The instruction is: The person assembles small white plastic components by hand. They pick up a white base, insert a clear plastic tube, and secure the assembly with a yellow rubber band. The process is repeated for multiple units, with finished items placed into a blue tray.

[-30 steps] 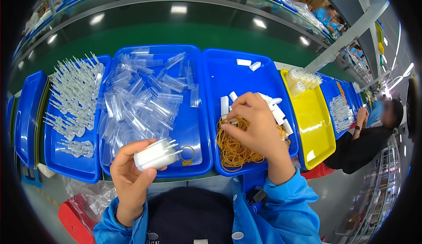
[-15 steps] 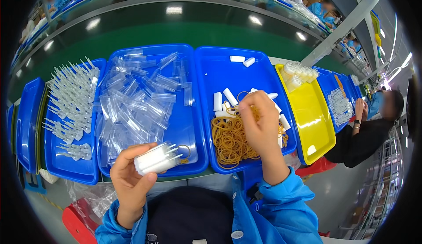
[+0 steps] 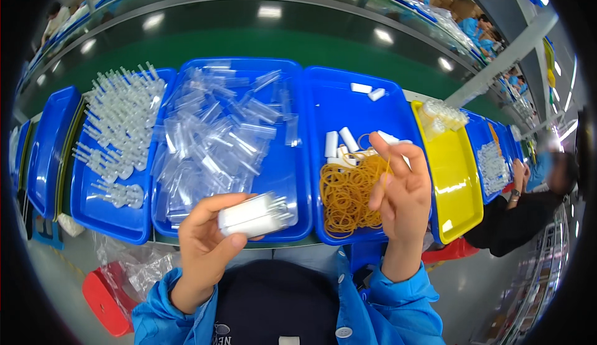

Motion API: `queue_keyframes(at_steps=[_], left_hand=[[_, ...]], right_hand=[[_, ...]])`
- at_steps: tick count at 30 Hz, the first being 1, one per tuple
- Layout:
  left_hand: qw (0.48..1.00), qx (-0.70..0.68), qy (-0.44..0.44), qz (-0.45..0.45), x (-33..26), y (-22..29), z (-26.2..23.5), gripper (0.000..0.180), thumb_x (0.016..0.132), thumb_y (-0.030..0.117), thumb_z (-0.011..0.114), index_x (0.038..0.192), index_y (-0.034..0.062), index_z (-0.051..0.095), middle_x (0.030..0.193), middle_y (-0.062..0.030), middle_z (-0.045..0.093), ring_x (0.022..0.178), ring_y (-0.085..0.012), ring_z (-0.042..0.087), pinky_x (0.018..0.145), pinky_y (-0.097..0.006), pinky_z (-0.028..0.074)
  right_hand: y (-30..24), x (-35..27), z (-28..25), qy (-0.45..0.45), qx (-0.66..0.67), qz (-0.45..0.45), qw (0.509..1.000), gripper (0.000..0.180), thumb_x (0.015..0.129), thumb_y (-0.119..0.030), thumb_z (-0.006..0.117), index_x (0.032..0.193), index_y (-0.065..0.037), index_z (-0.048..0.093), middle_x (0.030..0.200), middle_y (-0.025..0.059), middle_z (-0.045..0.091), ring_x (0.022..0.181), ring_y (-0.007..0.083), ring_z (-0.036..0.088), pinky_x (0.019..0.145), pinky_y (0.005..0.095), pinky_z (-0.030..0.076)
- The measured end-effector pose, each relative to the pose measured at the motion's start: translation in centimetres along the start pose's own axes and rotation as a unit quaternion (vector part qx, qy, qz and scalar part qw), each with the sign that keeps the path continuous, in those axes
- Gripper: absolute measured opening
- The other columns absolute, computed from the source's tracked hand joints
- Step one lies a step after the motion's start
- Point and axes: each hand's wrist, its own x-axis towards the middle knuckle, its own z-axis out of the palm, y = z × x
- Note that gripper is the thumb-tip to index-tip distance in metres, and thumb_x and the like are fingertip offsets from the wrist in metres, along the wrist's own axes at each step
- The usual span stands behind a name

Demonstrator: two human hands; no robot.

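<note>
My left hand [image 3: 208,239] is closed round a bundle of white cylinders [image 3: 249,216] in clear plastic, with thin white sticks poking out at its right end. To the right, my right hand [image 3: 407,205] is raised over a pile of brown rubber bands [image 3: 345,199], index finger up and the others curled. A single rubber band [image 3: 389,163] appears looped on its fingers. Loose white cylinders [image 3: 332,145] lie beside the pile in the same blue tray [image 3: 326,105]. Below the bundle is part of a tray of clear plastic sleeves [image 3: 214,149].
White stemmed plastic pieces [image 3: 127,121] fill a blue tray at left. A yellow tray [image 3: 457,186] at right holds wrapped bundles [image 3: 443,118] at its far end. Beyond the trays runs a green belt [image 3: 261,37]. A co-worker in black [image 3: 522,220] sits at right.
My right hand has risen off the rubber bands and turned, its fingers now pointing up with a band on them. The left hand still grips the bundle, now tilted less. The view has shifted slightly.
</note>
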Motion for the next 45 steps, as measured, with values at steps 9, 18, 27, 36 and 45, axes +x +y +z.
queue_keyframes(at_steps=[9, 18, 27, 36, 45], left_hand=[[0.988, 0.094, -0.086, 0.084, 0.0, -0.8, 1.0, 0.043, 0.085, -0.007, 0.063, 0.126, -0.0076, 0.051, 0.122, -0.0183, 0.056, 0.114, -0.0231, 0.057, 0.094, -0.035, 0.048], [0.832, -0.541, -0.092, -0.077, 0.7, -2.1, -2.0, 0.057, 0.093, 0.021, 0.062, 0.136, -0.0056, 0.037, 0.129, -0.0249, 0.052, 0.118, -0.0361, 0.056, 0.094, -0.043, 0.052], [0.952, 0.158, -0.090, 0.246, 0.2, -0.4, 0.0, 0.037, 0.075, 0.003, 0.075, 0.109, -0.0015, 0.061, 0.115, -0.0215, 0.061, 0.106, -0.0345, 0.062, 0.088, -0.042, 0.052], [0.965, 0.164, -0.128, 0.159, 0.3, -1.5, 1.6, 0.041, 0.087, 0.004, 0.062, 0.126, -0.0026, 0.052, 0.116, -0.0186, 0.060, 0.090, -0.0256, 0.065, 0.076, -0.034, 0.054], [0.984, -0.121, -0.092, -0.088, 1.1, -2.0, 2.9, 0.049, 0.103, 0.034, 0.043, 0.130, -0.0061, 0.045, 0.106, -0.0165, 0.064, 0.079, -0.0177, 0.065, 0.065, -0.028, 0.054]], right_hand=[[3.4, -1.4, 7.3, -0.257, -0.374, -0.143, 0.880, 0.056, 0.069, -0.011, 0.081, 0.113, -0.004, 0.046, 0.136, 0.0246, 0.049, 0.119, 0.0364, 0.056, 0.085, 0.0378, 0.052], [4.8, -3.3, 3.7, -0.323, 0.197, 0.065, 0.923, 0.016, 0.090, -0.008, 0.059, 0.104, 0.001, 0.061, 0.078, 0.0129, 0.065, 0.064, 0.0182, 0.058, 0.050, 0.0285, 0.042], [2.1, -4.0, 6.1, -0.223, 0.028, 0.109, 0.968, 0.068, 0.078, 0.012, 0.066, 0.141, 0.000, 0.043, 0.149, 0.0201, 0.036, 0.106, 0.0122, 0.055, 0.062, 0.0177, 0.054], [2.7, -3.9, 5.3, -0.145, -0.372, -0.140, 0.906, 0.060, 0.063, -0.022, 0.088, 0.111, -0.004, 0.057, 0.105, 0.0083, 0.055, 0.082, 0.0139, 0.057, 0.058, 0.0244, 0.046], [3.2, -3.5, 4.9, -0.120, -0.146, -0.016, 0.982, 0.053, 0.074, -0.009, 0.080, 0.121, 0.000, 0.057, 0.103, 0.0053, 0.053, 0.086, 0.0105, 0.061, 0.062, 0.0199, 0.048]])
